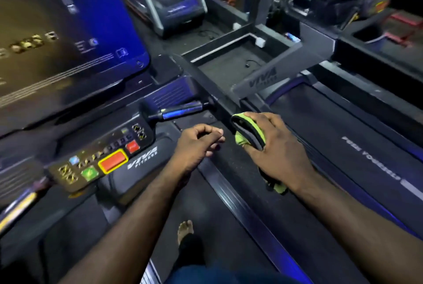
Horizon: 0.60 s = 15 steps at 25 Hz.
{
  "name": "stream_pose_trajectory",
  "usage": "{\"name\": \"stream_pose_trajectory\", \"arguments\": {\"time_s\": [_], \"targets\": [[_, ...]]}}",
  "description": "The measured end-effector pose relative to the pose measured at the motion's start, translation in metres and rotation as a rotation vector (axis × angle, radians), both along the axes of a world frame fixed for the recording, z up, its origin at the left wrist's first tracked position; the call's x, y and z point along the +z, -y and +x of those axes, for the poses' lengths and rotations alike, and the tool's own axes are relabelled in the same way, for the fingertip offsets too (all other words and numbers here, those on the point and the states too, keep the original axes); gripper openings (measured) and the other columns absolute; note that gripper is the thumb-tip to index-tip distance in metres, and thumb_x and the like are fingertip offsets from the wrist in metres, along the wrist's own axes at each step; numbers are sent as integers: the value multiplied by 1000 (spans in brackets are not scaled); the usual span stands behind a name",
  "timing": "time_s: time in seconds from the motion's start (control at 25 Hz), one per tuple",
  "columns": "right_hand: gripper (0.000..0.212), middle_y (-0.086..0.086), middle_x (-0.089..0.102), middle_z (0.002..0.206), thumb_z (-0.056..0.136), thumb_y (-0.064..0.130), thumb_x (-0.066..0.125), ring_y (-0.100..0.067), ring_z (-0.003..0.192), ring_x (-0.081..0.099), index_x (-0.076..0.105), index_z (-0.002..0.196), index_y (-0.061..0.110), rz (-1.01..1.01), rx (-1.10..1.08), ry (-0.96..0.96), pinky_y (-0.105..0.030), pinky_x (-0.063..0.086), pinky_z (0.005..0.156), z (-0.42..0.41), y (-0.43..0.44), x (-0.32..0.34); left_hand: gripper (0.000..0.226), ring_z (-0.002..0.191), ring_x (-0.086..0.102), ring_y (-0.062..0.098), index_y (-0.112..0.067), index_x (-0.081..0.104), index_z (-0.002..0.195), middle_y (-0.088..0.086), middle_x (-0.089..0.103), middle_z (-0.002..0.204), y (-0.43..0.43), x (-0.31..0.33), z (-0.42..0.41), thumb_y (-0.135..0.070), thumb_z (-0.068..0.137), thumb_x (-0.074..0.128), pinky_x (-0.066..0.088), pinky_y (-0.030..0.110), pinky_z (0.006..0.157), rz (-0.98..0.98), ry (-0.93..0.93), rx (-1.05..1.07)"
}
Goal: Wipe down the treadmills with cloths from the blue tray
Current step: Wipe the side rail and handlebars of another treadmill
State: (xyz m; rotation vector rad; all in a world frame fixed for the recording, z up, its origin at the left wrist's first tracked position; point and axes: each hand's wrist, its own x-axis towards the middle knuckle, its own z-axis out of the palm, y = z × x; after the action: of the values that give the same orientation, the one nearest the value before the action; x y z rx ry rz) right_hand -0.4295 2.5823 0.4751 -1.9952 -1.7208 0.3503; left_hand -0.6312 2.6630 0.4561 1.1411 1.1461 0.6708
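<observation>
Head view: your right hand [272, 144] has the cloth [248, 130] bunched under its fingers, thumb tucked in below, and a tail of cloth hangs past the wrist toward 5 o'clock. Your left hand [199, 144] floats just beside it at 9 o'clock, fingers loosely curled and holding nothing. Both are near frame centre, above the front of the treadmill [206, 203] you stand on. I cannot tell whether the cloth is touching any surface yet. I cannot pick out the blue tray. The step in hand looks like wiping the front end, so gather that loose tail into your palm first, or it will drag and snag. Flatten the cloth so a broad face meets the surface, then work long overlapping strokes along the rail [231, 187] toward 5 o'clock. The grip [180, 109] at 11 o'clock deserves a wrap-and-twist pass. At the console [103, 160], toward 8 o'clock, press lightly so no button triggers, and steady yourself with the free hand.
</observation>
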Motion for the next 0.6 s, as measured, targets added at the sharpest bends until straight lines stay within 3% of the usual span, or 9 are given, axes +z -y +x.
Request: {"name": "stream_pose_trajectory", "arguments": {"time_s": [0.08,0.16,0.28,0.36,0.48,0.6], "targets": [[69,14,40,148,89,53,72,-21,120,60,36,148,52,-23,-78,78,-44,57,92,-6,-33,1,11,86,71,14,-29,78,88,-2,81,94,-46,-19,-3,-40,85,76,53,32,79,128,-118,-49],[75,13,37,152,88,50,75,-22,123,59,34,151,52,-50,-133,159,-45,56,93,-10,-65,1,21,93,71,10,-33,78,96,-9,79,99,-84,-30,1,-48,83,72,55,32,92,270,-298,-187],[83,7,32,158,87,46,78,-26,128,56,31,154,47,-127,-169,240,-48,58,90,-12,-106,-8,33,113,68,15,-24,72,129,-5,73,128,-121,-40,12,-35,98,69,42,18,95,409,-507,-397],[85,5,28,161,87,47,77,-28,131,53,28,156,45,-150,-171,272,-49,58,87,-9,-125,-17,40,130,59,16,-17,65,138,-2,63,144,-135,-48,16,-28,100,66,31,11,100,462,-528,-467],[90,3,13,171,90,59,67,-32,143,41,14,162,48,-154,-88,343,-53,56,92,-1,-164,-46,39,134,57,17,-12,66,137,0,64,144,-150,-63,20,-22,99,66,29,10,104,500,-518,-414],[93,-3,-2,176,92,82,41,-39,149,34,-2,165,44,-226,79,461,-58,51,99,0,-198,-84,33,120,66,14,-13,73,124,-2,73,128,-151,-73,21,-14,92,69,33,3,100,553,-564,-225]]}}
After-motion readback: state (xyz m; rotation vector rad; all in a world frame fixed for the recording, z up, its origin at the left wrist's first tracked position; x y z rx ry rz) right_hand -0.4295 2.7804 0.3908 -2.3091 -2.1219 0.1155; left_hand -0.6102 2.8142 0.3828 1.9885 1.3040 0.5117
